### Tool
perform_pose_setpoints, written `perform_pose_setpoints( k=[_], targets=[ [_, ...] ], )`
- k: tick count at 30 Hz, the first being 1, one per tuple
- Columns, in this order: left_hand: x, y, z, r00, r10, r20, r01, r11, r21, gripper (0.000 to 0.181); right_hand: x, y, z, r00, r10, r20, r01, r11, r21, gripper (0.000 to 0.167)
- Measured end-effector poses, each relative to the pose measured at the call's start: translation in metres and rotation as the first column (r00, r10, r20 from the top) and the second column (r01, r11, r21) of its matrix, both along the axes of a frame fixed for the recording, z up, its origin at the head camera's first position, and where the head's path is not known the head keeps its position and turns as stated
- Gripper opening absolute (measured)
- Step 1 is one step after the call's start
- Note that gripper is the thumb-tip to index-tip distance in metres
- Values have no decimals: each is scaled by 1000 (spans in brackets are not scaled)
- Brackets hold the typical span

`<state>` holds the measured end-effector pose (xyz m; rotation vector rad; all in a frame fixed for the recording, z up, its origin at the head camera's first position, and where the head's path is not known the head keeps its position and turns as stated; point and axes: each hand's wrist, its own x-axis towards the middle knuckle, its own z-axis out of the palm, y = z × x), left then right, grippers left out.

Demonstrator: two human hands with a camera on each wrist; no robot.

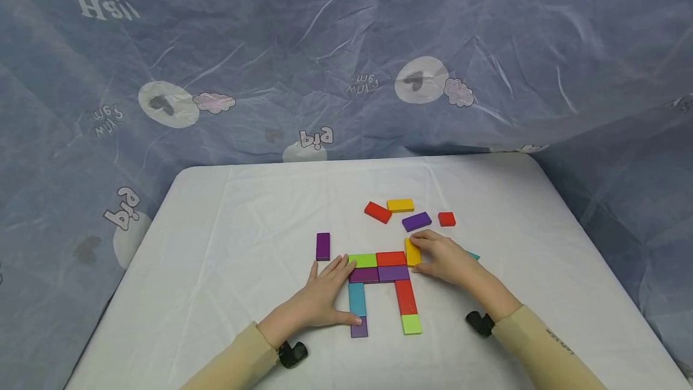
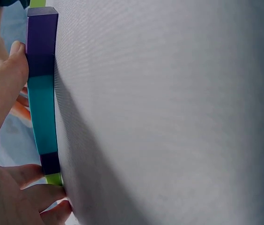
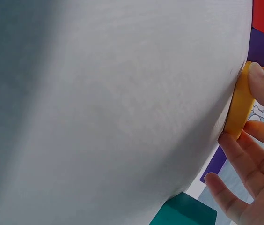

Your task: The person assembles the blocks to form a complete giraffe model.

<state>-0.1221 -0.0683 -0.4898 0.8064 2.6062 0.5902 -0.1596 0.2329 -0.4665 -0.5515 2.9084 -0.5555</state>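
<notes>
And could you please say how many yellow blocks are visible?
2: one yellow block lies farthest back; the right hand pinches the nearer yellow block. More may be hidden.

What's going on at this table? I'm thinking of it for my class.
Someone has coloured blocks laid flat in a two-legged shape on a white table. The right hand pinches a yellow block at the shape's upper right corner, while the left hand touches its left side. Several loose blocks lie beyond the shape.

Head view evenly lit; wrist views dimmer, soft shadows across table (image 2: 169,93).
</notes>
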Motion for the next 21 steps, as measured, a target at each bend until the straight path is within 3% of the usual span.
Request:
perform_pose_setpoints(
  k=[17, 21],
  targets=[
    [0, -1, 1, 1000, 3, -3, -3, 1000, 18, 110, -2, 0, 0, 1000, 4, 5, -4, 1000, -8, 64],
    [0, -1, -2, 1000, -1, -3, 1, 1000, 16, 111, -3, 3, 4, 1000, -15, -19, 15, 1000, -23, 57]
  ],
)
